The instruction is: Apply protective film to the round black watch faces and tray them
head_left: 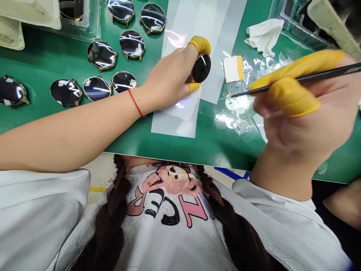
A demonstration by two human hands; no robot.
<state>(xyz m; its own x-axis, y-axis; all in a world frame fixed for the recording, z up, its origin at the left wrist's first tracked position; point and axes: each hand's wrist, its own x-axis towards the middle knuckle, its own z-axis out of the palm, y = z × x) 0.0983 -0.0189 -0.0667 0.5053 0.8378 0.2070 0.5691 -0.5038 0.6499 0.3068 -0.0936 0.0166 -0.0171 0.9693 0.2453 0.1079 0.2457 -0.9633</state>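
Gripping a round watch head [202, 68] between yellow-cotted fingertips, left hand [169, 79] reaches in over overlapping translucent sheets [180, 122] on the green tabletop [135, 141]; contact between watch and sheets cannot be told. Watch's black glossy face tilted, turned toward the right of view, its outline a narrow oval, long axis near upright, top leaning slightly right. 1 yellow finger cot [201, 43] at its upper side, another below. Right hand [307, 101] closed around black tweezers [329, 74], 2 more cots on its fingers. Tweezers' long axis runs across the view, sloping gently down to the left; fine tip points left, just below a white pad [231, 69] with a yellow edge and over clear film pieces [239, 122]. Whether the prongs are parted, or the tip touches film, cannot be told. Tip near the held watch, apart from it. Left of the sheets: 8 further watch heads [132, 44], dark faces up. Crumpled white cloth [264, 35] beyond the pad; clear tray [91, 22] at upper left.
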